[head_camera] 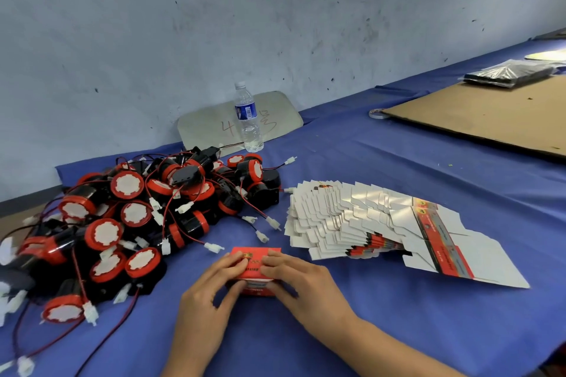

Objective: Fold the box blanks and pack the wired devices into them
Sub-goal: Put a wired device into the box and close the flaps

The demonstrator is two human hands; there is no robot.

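Both hands, left hand [214, 280] and right hand [298, 277], grip the red box [255, 266] near the counter's [382, 162] front edge. Squeeze unevenly and a flap may buckle, or a wire could catch.

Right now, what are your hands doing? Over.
Left hand and right hand both gripping red box. Devices pile left, box blanks right. Nothing blocking.

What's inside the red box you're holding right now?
Cannot tell: the red box is folded shut, and the left hand and right hand cover its sides. No wire shows coming out.
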